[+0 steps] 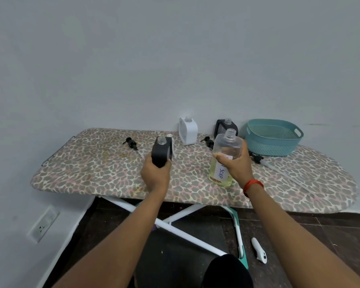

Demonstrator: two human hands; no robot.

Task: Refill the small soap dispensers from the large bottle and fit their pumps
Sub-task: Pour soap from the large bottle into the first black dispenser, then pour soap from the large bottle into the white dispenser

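So the left hand (156, 173) is wrapping around the bottom of a black dispenser (162, 151), holding it up off the worktop (92, 169) with its open neck pointing up, no pump on it. The right hand (236, 165) is gripping the large bottle (224, 161) around the middle, also lifted and tilting a bit, cap off, with yellowish soap sitting low inside and a white label reading SOAP. The 2 hands are apart, each clamped on its own bottle, with a gap of leopard-print cover between them.

Beyond the left hand, a white dispenser (188, 130) is standing by the wall, neck open. Beyond the right hand there's another black dispenser (226, 126), partly hidden behind the large bottle. 1 loose pump (130, 143) is lying off to the left of the left hand, a second pump (208, 140) is lying between the 2 hands further back, and a long-tubed pump (258, 157) is lying just right of the right hand. A teal basket (274, 140) is sitting past that, far right.
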